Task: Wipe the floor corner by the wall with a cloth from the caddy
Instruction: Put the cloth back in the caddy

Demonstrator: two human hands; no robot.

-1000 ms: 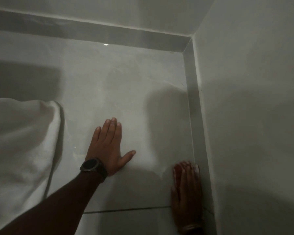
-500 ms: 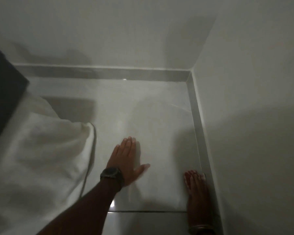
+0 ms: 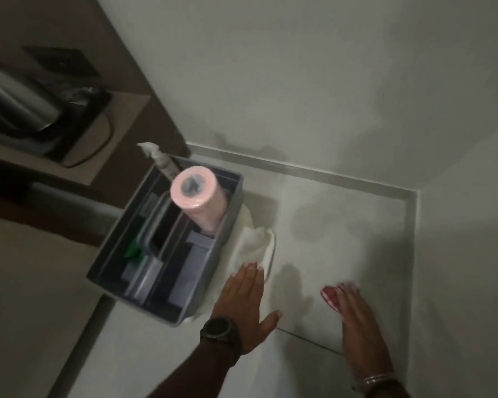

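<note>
1. The left hand [image 3: 246,304], a dark watch [image 3: 217,328] at its wrist, lies flat with fingers spread and grasping nothing, fingertips at the edge of a white towel [image 3: 255,242].
2. The right hand [image 3: 360,320] presses a red cloth [image 3: 331,297] flat on the floor [image 3: 342,225], fingers extended, near the wall [image 3: 457,254].
3. The grey caddy [image 3: 170,245] stands beside the towel, holding a pink roll [image 3: 197,199].
4. Beyond lies the floor corner [image 3: 408,196].
</note>
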